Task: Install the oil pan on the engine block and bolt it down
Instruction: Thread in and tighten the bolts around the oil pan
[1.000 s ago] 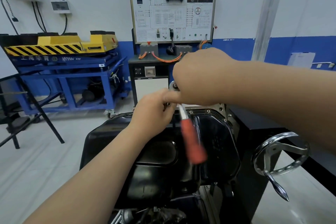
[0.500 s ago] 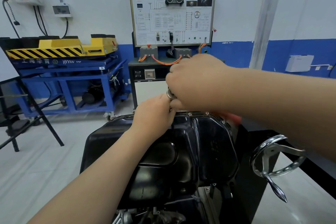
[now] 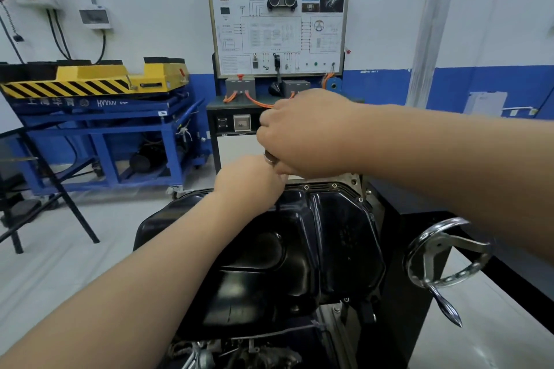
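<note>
Two hands meet at the far rim of the black oil pan (image 3: 299,249), which sits on the engine block (image 3: 351,180) at centre frame, with seated bolts (image 3: 334,186) showing along its flange just right of them. The right hand (image 3: 302,135) curls over a silver ratchet head (image 3: 269,158). The left hand (image 3: 248,181) sits just below, touching it, fingers hidden, so I cannot tell what they pinch. Both hands cover the fastener, so a tilted socket could go unnoticed, likely rounding the bolt or cross-threading it; a slip could drive knuckles into the flange.
</note>
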Available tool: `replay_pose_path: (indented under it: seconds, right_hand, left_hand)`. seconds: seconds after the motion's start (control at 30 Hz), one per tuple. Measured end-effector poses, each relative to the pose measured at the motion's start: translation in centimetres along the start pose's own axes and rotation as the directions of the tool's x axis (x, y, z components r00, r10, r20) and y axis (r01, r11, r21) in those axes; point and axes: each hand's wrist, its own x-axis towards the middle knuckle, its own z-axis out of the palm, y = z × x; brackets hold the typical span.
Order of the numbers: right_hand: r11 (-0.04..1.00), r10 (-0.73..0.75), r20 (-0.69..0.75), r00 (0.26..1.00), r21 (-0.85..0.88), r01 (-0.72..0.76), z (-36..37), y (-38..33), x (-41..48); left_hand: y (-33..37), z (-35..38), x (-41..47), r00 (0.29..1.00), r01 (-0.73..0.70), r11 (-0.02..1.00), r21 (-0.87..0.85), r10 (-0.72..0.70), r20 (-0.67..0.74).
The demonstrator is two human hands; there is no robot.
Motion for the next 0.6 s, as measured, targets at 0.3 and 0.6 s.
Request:
replay_pose_path:
  seconds: [0.3, 0.6]
  right_hand:
    - [0.959, 0.276, 0.041, 0.96, 0.062, -0.278, 0.1, -0.9, -0.4]
    - [0.979, -0.125, -0.019, 0.992, -0.167, 0.12, 0.0, 0.1, -0.8]
  left_hand:
    - [0.6, -2.1, 0.0, 0.992, 0.076, 0.986, -0.145, -0.059, 0.115]
    - [0.3, -2.6, 0.1, 0.993, -0.114, 0.985, -0.132, 0.114, -0.011]
